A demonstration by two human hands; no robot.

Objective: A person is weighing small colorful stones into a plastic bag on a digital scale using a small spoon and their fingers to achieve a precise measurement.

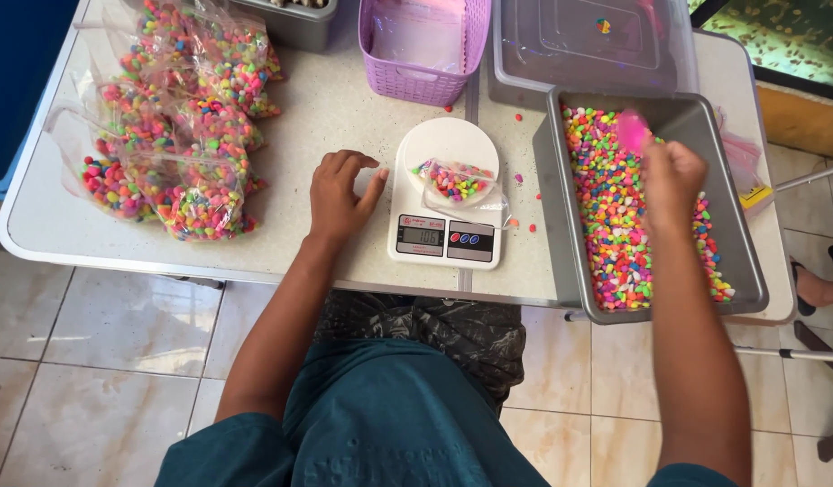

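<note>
Judging by the filled bags (177, 126) piled left, much is done; the right hand (671, 176) grips a pink scoop (631, 129) over the pebble tray (739, 225), the left hand (341, 194) rests loosely spread beside the scale (446, 194), whose small bag (457, 180) looks partly filled.

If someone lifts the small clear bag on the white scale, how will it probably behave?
The small bag looks thin and partly filled with coloured pebbles, so it would probably sag. Its mouth seems open, so pebbles may spill. It probably feels heavy for its size.
</note>
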